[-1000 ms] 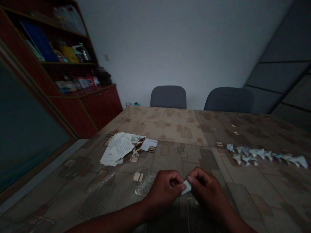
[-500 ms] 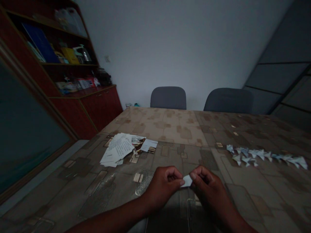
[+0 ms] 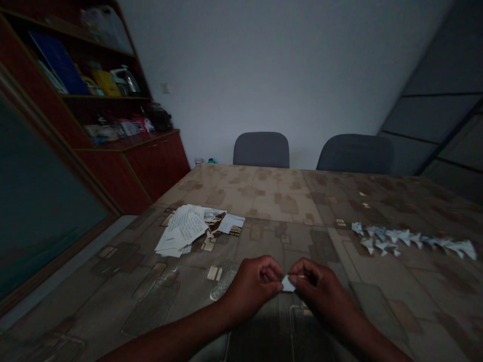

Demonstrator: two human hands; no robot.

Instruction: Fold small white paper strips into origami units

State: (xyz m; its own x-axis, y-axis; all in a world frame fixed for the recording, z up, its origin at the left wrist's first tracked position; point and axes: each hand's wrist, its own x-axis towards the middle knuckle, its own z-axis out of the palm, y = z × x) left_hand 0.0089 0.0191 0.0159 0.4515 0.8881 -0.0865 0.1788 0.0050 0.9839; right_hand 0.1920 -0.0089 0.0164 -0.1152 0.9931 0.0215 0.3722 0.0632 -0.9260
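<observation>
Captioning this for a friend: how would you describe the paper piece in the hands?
At the patterned table's near side, the left hand and right hand meet. Pinched between them is a small white folded paper, the only piece held, unlike the folded row to the right.

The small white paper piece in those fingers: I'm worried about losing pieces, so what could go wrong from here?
The small paper piece, pinched between the left hand and right hand, could slip and drop; on the patterned tabletop, in this dim light, it might be hard to spot. A careless arm sweep might also scatter the loose row of folded paper pieces lying to the right.
</observation>
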